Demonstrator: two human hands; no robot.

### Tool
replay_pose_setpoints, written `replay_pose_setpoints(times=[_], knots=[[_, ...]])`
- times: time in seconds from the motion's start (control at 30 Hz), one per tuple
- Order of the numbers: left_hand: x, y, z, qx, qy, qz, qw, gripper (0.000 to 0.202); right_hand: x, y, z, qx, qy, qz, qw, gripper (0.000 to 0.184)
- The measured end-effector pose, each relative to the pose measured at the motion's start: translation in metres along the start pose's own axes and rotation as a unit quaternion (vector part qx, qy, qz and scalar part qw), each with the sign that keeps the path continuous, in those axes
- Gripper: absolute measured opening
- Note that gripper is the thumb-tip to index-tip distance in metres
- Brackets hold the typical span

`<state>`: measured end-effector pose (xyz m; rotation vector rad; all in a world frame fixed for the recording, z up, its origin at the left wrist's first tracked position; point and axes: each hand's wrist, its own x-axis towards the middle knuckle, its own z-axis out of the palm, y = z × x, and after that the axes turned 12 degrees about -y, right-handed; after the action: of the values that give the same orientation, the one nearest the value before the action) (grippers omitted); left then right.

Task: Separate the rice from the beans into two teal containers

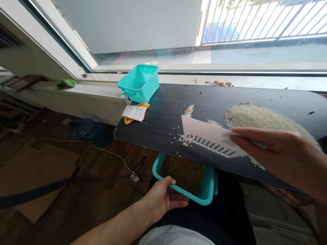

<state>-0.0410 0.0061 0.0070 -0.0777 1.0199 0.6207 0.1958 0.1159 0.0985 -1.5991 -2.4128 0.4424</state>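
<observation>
My left hand [167, 197] grips the near rim of a turquoise plastic bin [208, 187], thumb over the edge and fingers underneath. Brown dried peas or similar round grains [182, 172] cover the bin's bottom, and it sits just below the table's front edge. Pinched in my right hand [278, 153] is a thin white slotted plastic sheet [204, 131], its slotted edge low over the dark table [155, 127]. By the sheet's left end lie scattered white rice grains with a few brown ones [186, 140]. A large rice pile [263, 117] spreads beyond my right hand.
Another turquoise bin [139, 85] stands at the table's far left corner. In front of it lies a folded white cloth [134, 113] on an orange one. Brown grains [222, 83] dot the windowsill. A water bottle [87, 131], cardboard [33, 173] and a cable [109, 151] are on the floor.
</observation>
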Motion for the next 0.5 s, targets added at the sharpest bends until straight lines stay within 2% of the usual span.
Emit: replay_pose_setpoints(times=[0.23, 0.43, 0.5], knots=[[0.001, -0.001, -0.002, -0.004, -0.009, 0.004, 1.000, 0.016, -0.002, -0.003, 0.000, 0.000, -0.040, -0.012, 0.999, 0.036], [0.001, 0.000, -0.003, -0.004, -0.012, 0.007, 1.000, 0.016, 0.005, -0.017, -0.008, -0.048, 0.016, -0.020, 0.999, 0.034], [0.002, 0.000, -0.003, -0.004, -0.010, 0.007, 1.000, 0.016, 0.012, -0.023, -0.007, -0.063, 0.016, -0.033, 0.997, 0.030]])
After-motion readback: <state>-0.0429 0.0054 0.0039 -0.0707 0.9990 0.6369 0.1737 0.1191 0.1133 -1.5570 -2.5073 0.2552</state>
